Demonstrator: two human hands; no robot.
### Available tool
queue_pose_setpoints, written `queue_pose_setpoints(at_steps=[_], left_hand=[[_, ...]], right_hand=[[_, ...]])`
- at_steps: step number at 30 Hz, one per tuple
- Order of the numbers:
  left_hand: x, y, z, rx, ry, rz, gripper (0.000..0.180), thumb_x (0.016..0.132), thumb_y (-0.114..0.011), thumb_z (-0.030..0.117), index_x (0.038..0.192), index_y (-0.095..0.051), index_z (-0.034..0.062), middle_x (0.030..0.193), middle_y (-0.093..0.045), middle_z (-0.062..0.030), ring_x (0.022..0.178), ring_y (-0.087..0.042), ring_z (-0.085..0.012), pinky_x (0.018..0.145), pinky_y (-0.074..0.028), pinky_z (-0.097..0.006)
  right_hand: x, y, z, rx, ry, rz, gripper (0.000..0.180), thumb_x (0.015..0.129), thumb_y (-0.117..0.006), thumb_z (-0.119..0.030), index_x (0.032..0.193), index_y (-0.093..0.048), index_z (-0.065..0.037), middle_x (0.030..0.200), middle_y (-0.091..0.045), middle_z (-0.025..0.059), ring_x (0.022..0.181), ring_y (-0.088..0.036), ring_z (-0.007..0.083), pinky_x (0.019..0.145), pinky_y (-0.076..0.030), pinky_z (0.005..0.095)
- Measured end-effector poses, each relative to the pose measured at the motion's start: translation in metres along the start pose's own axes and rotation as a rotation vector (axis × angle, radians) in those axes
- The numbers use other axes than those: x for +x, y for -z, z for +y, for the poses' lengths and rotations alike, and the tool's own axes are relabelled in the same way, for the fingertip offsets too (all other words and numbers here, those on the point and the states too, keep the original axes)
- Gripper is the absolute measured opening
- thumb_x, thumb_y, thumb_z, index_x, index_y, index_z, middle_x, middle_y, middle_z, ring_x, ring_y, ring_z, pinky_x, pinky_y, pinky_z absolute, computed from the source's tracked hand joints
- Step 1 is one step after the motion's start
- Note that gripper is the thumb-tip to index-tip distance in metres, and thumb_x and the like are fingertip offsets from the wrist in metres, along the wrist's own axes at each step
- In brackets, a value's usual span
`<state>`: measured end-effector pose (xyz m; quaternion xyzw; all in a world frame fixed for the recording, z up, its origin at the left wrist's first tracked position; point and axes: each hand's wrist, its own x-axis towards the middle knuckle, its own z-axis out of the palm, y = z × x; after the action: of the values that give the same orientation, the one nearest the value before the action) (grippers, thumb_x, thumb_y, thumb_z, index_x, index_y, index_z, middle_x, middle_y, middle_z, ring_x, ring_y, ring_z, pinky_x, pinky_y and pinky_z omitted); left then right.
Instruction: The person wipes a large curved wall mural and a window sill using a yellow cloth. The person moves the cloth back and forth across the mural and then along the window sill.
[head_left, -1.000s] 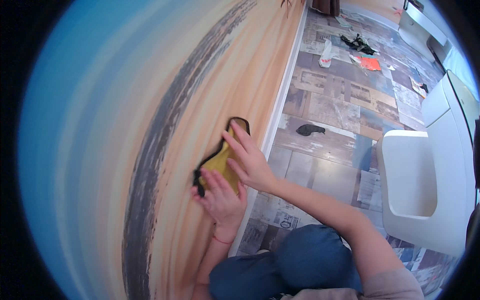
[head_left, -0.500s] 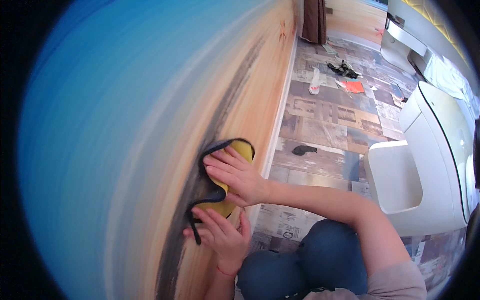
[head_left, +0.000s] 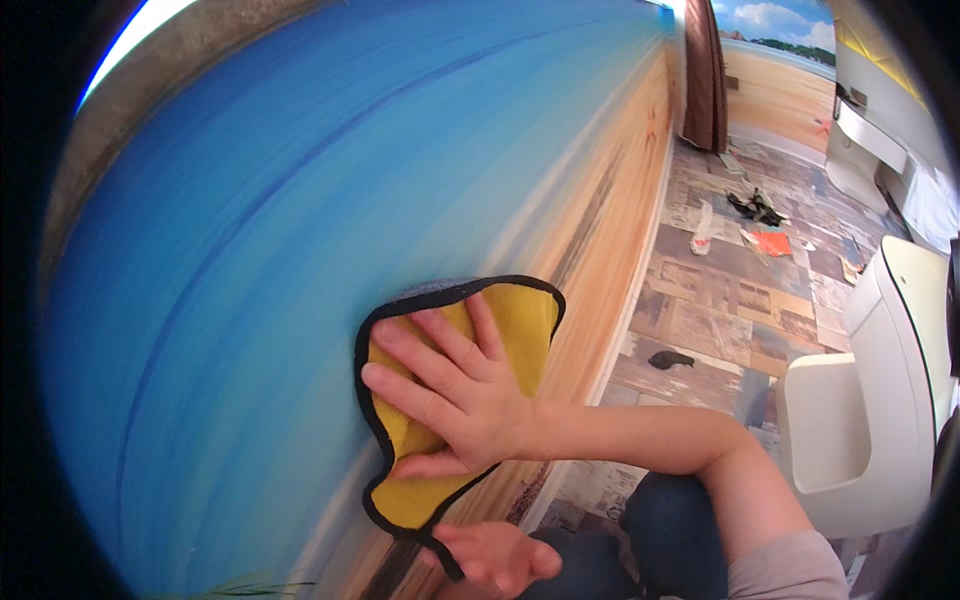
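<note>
— Since half a second ago, what has moved?

— Higher up the wall now: the cloth has climbed from the sandy band onto the blue, and the view has swung up with it, as I see it from my station.

— Start with the biggest thing.

— That painted wall (head_left: 250,250) fills the left and middle, blue above, sand-coloured lower down toward the right. Beyond it on the right lies the patchwork floor (head_left: 720,310), running off to the far end. A white seat (head_left: 850,440) stands near, at the right edge.

— And the cloth?

— My yellow cloth (head_left: 520,320), edged in black, lies flat against the wall, a little below the middle of the view.

— The hands?

— My right hand (head_left: 455,395) presses on it with fingers spread; that grip is wide open, pinning rather than clutching. My left hand (head_left: 495,555) sits just below, touching the cloth's lower corner; whether its grip pinches the edge I cannot tell.

— Anything smaller?

— A dark scrap (head_left: 670,358) on the floor, and orange litter (head_left: 770,242) farther off.
</note>
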<state>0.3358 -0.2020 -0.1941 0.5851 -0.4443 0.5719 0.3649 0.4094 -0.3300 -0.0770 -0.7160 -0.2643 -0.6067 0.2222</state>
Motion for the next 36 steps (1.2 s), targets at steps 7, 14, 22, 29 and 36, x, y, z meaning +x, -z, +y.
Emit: queue_pose_setpoints(at_steps=[7, 14, 22, 29, 36], left_hand=[[0.016, -0.016, 0.006, 0.551, 0.646, 0.074, 0.078, 0.093, -0.045, 0.035, 0.151, -0.006, 0.0012, 0.159, -0.006, -0.0173, 0.144, 0.001, -0.0464, 0.114, -0.001, -0.059], [0.15, -0.038, -0.014, 1.226, 0.154, -0.43, 0.06, 0.1, -0.034, 0.031, 0.15, -0.019, 0.0012, 0.155, -0.011, -0.0286, 0.142, -0.007, -0.052, 0.111, -0.002, -0.063], [0.108, -0.091, -0.01, 1.099, 0.225, -0.53, 0.066, 0.095, -0.04, 0.028, 0.149, -0.016, -0.0007, 0.149, -0.005, -0.0411, 0.133, -0.001, -0.0662, 0.101, -0.004, -0.074], [0.184, -0.133, -0.024, 1.183, 0.233, -0.371, 0.066, 0.098, -0.036, 0.034, 0.15, -0.016, 0.0004, 0.154, -0.003, -0.0337, 0.137, 0.001, -0.0603, 0.106, -0.002, -0.069], [0.182, -0.173, -0.047, 1.27, 0.116, -0.361, 0.06, 0.1, -0.031, 0.041, 0.149, -0.026, 0.006, 0.152, -0.013, -0.0351, 0.136, -0.005, -0.0628, 0.104, -0.007, -0.072]], right_hand=[[0.022, 0.011, 0.005, 0.067, -0.016, 0.021, 0.071, 0.084, -0.051, -0.057, 0.138, -0.05, -0.011, 0.142, -0.047, 0.0103, 0.133, -0.041, 0.0306, 0.113, -0.015, 0.0559], [0.055, 0.023, 0.042, 0.147, 0.042, 0.054, 0.061, 0.08, -0.059, -0.042, 0.136, -0.053, -0.02, 0.146, -0.044, 0.0088, 0.136, -0.038, 0.03, 0.114, -0.015, 0.0531], [0.013, 0.03, 0.101, 0.085, 0.026, 0.005, 0.049, 0.089, -0.052, -0.047, 0.13, -0.06, -0.023, 0.142, -0.048, 0.0156, 0.137, -0.036, 0.0359, 0.116, -0.009, 0.0532], [0.077, 0.046, 0.13, 0.251, 0.035, 0.093, 0.061, 0.08, -0.06, -0.037, 0.136, -0.053, -0.016, 0.147, -0.04, 0.0175, 0.138, -0.035, 0.0353, 0.114, -0.017, 0.052], [0.072, 0.049, 0.173, 0.199, -0.03, 0.136, 0.059, 0.08, -0.059, -0.033, 0.136, -0.053, -0.012, 0.148, -0.039, 0.0195, 0.138, -0.033, 0.0377, 0.113, -0.017, 0.0518]])
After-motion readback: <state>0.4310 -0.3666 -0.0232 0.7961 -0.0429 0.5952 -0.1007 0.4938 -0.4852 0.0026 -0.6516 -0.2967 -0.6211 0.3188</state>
